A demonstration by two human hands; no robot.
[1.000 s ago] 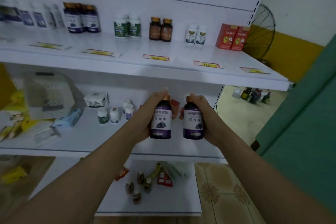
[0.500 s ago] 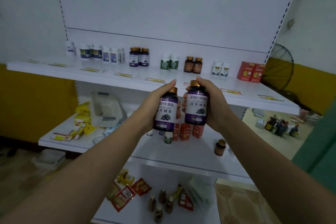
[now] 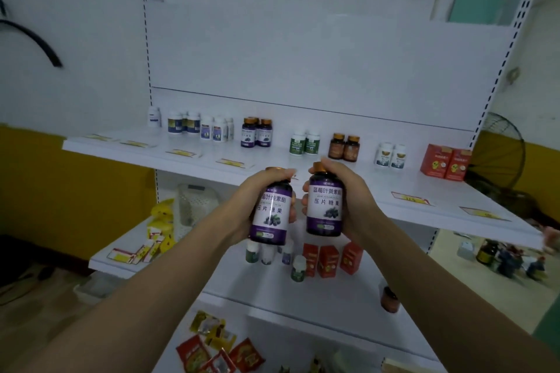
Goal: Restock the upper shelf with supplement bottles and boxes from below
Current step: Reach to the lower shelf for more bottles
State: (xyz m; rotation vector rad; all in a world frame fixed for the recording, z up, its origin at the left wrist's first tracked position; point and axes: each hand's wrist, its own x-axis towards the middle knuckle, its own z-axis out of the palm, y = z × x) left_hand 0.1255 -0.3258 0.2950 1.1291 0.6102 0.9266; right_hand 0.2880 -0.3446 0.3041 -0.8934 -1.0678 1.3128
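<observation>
Our left hand [image 3: 242, 210] grips left bottle [image 3: 269, 216], right hand [image 3: 356, 206] grips right bottle [image 3: 324, 210]; both now up at upper shelf [image 3: 381, 191] lvl, so placing's next.

The left purple bottle [image 3: 269, 215] and the right purple bottle [image 3: 324, 212] are dark, glossy plastic. Each is wrapped in a smooth satin label, purple over white. Their caps [image 3: 317, 167] have a coppery metallic finish, though in the dim light it could be metal or coated plastic. The upper shelf [image 3: 378, 191] is smooth, white-painted and faintly matt. On it, the red boxes [image 3: 445, 162] at far right are lightly glossy card, and the amber bottles [image 3: 344, 147] are translucent, shiny brown. The basket [image 3: 197, 203] at left is matt white perforated plastic. The near sachets [image 3: 194, 354] are crinkled, shiny foil. The fan guard [image 3: 500, 145] is dark wire.
</observation>
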